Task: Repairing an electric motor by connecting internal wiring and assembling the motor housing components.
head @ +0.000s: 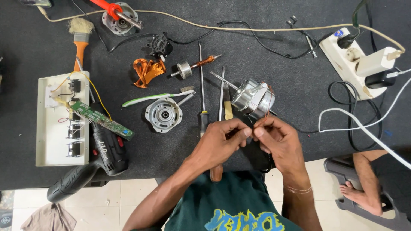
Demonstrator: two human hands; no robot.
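Both hands, left hand (222, 139) and right hand (276, 139), pinch thin copper wire (269, 102) running from the small motor (253, 99) on the dark surface (299, 85); the wire looks fine, fragile, best held near its end.

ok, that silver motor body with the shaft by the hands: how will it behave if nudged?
The round silver metal motor body probably feels heavy for its size. Its curved casing and long thin shaft suggest it may roll or pivot. Thin reddish wires lead from it toward both hands, so pushing could tug them.

Left hand (222, 139) and right hand (276, 139) fingertip to fingertip; fingers pinched
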